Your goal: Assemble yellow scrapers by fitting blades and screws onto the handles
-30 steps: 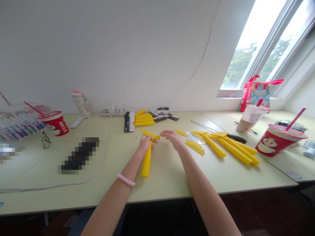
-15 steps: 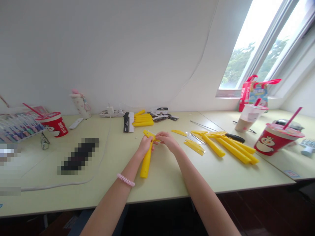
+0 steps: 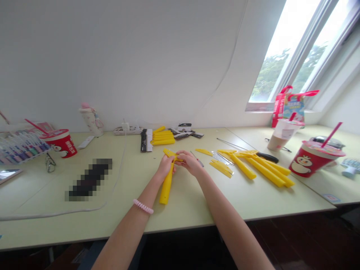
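Observation:
My left hand [image 3: 165, 165] grips the head end of a yellow scraper-like tool [image 3: 166, 185], whose thick handle points toward me. My right hand [image 3: 188, 162] has its fingers closed at the right end of the tool's head; a thin tool with a grey end [image 3: 200, 163] shows beside this hand, partly hidden by it. Whether the fingers pinch the head or the thin tool is unclear. Right of my hands lie flat yellow blade pieces [image 3: 221, 168], clear strips [image 3: 222, 158] and several yellow handled tools [image 3: 266, 170].
Yellow handles [image 3: 163, 138], black-and-white packets [image 3: 146, 140] and a power strip [image 3: 128, 130] lie near the wall. Red cups [image 3: 315, 159] stand at both sides. A white cable [image 3: 84, 210] and a blurred dark object [image 3: 91, 178] are on the left.
My right hand has turned slightly and its fingers have drawn in closer to the tool's head. The thin tool beside it now shows. My left hand keeps its grip.

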A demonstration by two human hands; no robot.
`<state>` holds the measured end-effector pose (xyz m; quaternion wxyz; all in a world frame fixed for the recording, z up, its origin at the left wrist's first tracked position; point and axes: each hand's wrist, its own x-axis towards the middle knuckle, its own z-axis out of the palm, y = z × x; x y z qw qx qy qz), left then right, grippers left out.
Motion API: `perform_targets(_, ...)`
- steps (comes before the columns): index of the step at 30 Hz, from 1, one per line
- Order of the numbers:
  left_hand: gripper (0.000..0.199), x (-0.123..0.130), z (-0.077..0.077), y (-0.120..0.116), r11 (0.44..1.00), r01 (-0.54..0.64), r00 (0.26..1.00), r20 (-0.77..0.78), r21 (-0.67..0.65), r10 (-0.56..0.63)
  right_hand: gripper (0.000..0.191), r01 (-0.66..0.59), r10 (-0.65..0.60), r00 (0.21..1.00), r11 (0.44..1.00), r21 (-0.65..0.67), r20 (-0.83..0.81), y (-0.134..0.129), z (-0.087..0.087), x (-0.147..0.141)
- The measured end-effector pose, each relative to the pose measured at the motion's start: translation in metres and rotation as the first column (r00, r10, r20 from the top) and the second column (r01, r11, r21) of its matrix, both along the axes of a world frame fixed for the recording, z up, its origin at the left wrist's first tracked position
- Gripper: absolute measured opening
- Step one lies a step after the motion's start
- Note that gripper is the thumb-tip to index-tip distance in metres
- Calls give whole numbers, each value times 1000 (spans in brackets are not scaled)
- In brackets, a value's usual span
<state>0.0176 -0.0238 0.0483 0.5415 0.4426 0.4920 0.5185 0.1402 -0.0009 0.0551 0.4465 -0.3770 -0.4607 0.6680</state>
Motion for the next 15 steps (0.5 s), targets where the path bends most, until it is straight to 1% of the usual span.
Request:
perform_targets(2,19,0,1,-1,1000,24,1000,0,11,-24,18,3,-3,1000,1000,-1,4,2,1,4)
perform_targets(5,19,-1,3,-2,998,69,998,-14,12,-69,20,29,-28,997,999,-16,73,6,1,12)
perform_targets(8,21,-1,3,-2,992,129,991,-19,1,-129,14,3,2,988,999,-33,152,10,0,18)
perform_targets(11,21,-1,1,-1,986,165,986,-21,-6,-165,8,-11,16,981,1000,-26,193,10,-1,20)
perform_targets(15,27,-1,-3,0,980,192,980,-33,-49,-194,6,28,-25,972,1000,-10,233,10,0,20)
